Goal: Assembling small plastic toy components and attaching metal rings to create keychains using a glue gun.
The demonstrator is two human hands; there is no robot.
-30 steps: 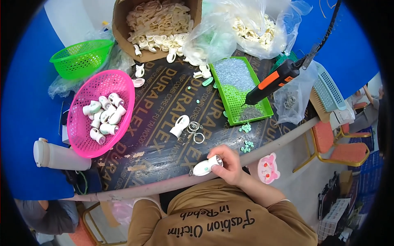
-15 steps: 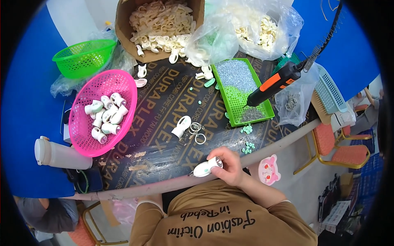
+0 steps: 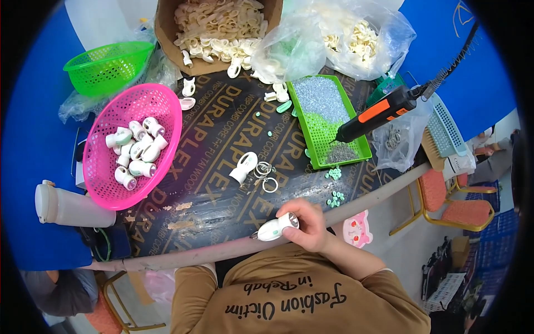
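My right hand (image 3: 307, 227) is closed around a small white flashlight (image 3: 271, 230), fingers and thumb at its lens end, over the table's near edge. Its lens faces right, and a small dark metal tip sticks out at the other end. My left hand is hidden below the table edge; only that sleeve shows. On the table ahead lie a white plastic shell (image 3: 243, 167) and several metal key rings (image 3: 269, 184). A pink basket (image 3: 171, 161) at the left holds several similar white flashlights (image 3: 143, 169).
An electric screwdriver (image 3: 384, 113) hangs over a green tray (image 3: 369, 149) of small metal parts. Small green pieces (image 3: 335, 199) lie near the edge. Behind are a cardboard box (image 3: 164, 33) of white parts, plastic bags (image 3: 295, 53) and a green basket (image 3: 105, 75). A bottle (image 3: 78, 206) stands left.
The whole view has shifted slightly. My right hand still grips the flashlight in nearly the same pose, and the things on the table look unchanged.
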